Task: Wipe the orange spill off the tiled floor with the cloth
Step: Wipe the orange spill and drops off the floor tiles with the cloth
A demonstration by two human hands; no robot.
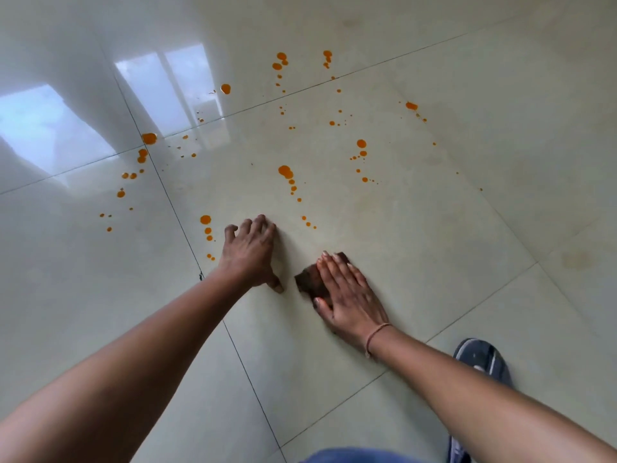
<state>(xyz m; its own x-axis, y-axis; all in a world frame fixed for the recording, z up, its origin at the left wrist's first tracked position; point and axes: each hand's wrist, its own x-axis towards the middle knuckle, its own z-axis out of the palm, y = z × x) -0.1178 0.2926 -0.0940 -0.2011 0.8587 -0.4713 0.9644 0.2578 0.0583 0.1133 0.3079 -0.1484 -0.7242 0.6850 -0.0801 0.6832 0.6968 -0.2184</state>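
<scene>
Orange drops of the spill (284, 171) lie scattered over the glossy cream tiled floor (434, 212), from the left grout line to the far right. A small dark brown cloth (309, 279) lies flat on the tile. My right hand (349, 294) presses on it with straight fingers and covers most of it. Just left of the cloth, my left hand (252, 253) rests on the bare tile with spread fingers, holding nothing. The nearest drops sit just beyond both hands.
A dark sandal (484, 362) on a foot stands at the lower right. Blue fabric (350, 456) shows at the bottom edge. Dark grout lines cross the floor, and window glare brightens the tiles at the upper left.
</scene>
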